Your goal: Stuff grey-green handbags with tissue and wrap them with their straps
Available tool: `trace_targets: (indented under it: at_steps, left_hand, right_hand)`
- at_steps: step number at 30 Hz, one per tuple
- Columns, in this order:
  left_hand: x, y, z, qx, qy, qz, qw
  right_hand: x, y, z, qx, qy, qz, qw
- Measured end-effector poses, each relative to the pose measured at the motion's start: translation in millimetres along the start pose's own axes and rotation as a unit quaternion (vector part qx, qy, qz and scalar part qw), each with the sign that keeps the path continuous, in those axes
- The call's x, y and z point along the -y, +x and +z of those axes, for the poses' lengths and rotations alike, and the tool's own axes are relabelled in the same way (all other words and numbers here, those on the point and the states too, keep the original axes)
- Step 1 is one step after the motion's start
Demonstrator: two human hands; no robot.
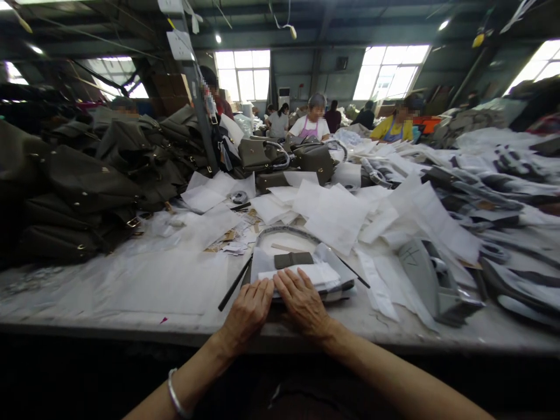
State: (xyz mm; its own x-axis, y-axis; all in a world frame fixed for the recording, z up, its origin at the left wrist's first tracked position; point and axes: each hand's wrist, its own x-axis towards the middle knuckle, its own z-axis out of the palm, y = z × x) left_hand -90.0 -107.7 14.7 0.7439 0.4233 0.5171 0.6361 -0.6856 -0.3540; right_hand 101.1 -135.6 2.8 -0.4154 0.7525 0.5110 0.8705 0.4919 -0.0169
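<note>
A folded dark handbag with white wrapping paper (pixel 321 274) lies at the near edge of the table. My left hand (pixel 245 312) holds the left part of its near edge, fingers close together over the paper. Beside it, my right hand (pixel 304 300) grips the middle of the same edge, fingers stretched over the top. Both thumbs are hidden. A small olive-grey flat piece (pixel 294 260) rests on the bundle just past my fingertips. Behind it arches a wrapped handle (pixel 289 228), and dark straps (pixel 235 283) stick out at both sides.
Olive-grey bags (pixel 87 181) are heaped on the left. Loose white sheets (pixel 332 213) cover the middle of the table (pixel 166 291). A grey tape dispenser (pixel 431 280) stands at right, near wrapped straps (pixel 520 291). Several people (pixel 310 119) work across the table, beyond a metal post (pixel 203 111).
</note>
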Motion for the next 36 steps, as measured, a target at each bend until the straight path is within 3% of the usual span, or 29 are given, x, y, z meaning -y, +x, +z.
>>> trace_targets:
  at_steps: [4,8,14,18,22,26,30,36]
  left_hand:
    - [5.9,5.5,-1.2,-0.036,-0.019,-0.003,0.999]
    - [2.1,0.5,3.3,-0.034,-0.018,-0.015,0.999]
    - [-1.4,-12.2,17.2,-0.076,-0.011,-0.052,0.996]
    - [2.9,-18.3,22.7,-0.086,-0.029,-0.025,0.996]
    - [2.1,-19.6,22.8,-0.091,-0.037,-0.032,0.995]
    - [-2.0,-19.4,22.3,-0.09,-0.054,-0.063,0.992]
    - [-6.3,-20.0,22.1,-0.091,-0.055,-0.07,0.992]
    - [-11.6,-19.4,22.5,-0.099,-0.077,-0.105,0.987]
  right_hand:
    - [-5.7,11.5,-1.2,-0.015,-0.018,-0.018,1.0]
    - [-11.5,20.7,-5.8,0.019,-0.01,-0.043,0.999]
    - [-3.5,24.7,-0.3,0.048,-0.007,-0.037,0.998]
    - [0.8,15.5,-17.8,0.051,0.056,-0.01,0.997]
    - [-32.8,-17.0,-61.9,-0.01,0.127,0.071,0.989]
    - [-99.1,-70.8,-98.4,-0.07,0.108,0.248,0.96]
    - [-146.6,-122.7,-110.1,-0.031,0.053,0.354,0.933]
    - [-168.2,-171.1,-108.7,0.059,-0.088,0.424,0.9]
